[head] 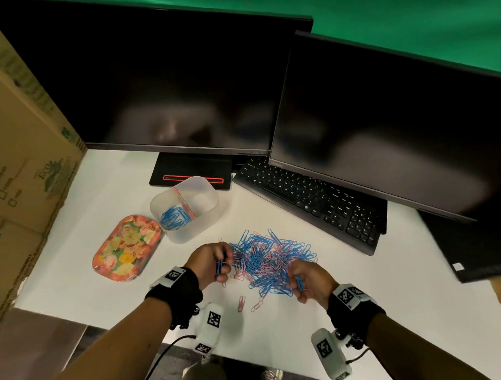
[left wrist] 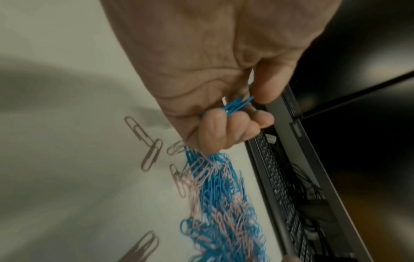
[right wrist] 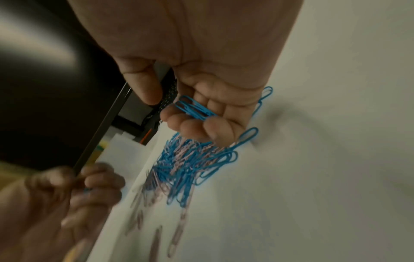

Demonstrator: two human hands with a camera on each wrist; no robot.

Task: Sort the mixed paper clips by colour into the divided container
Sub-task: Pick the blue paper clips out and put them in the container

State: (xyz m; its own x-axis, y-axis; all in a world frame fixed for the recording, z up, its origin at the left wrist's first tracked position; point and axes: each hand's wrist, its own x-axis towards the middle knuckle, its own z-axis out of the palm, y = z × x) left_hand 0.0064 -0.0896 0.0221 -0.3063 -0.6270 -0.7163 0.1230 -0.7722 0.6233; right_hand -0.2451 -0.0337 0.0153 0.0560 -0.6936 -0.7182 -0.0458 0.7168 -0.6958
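A mixed pile of blue and pink paper clips (head: 270, 260) lies on the white desk. My left hand (head: 210, 262) hovers at the pile's left edge and grips a bunch of blue clips (left wrist: 237, 106) in curled fingers. At the pile's right front, my right hand (head: 309, 281) holds several blue clips (right wrist: 195, 109) across its curled fingers. The translucent divided container (head: 187, 209) stands behind and left of the pile, with blue clips (head: 173, 218) in its left compartment; the right compartment looks bare.
A flowered tin lid (head: 126, 248) lies left of the container. A black keyboard (head: 309, 202) and two dark monitors (head: 160, 85) stand behind the pile. Cardboard boxes (head: 21, 158) wall the left side. A few stray pink clips (head: 242, 304) lie near the front.
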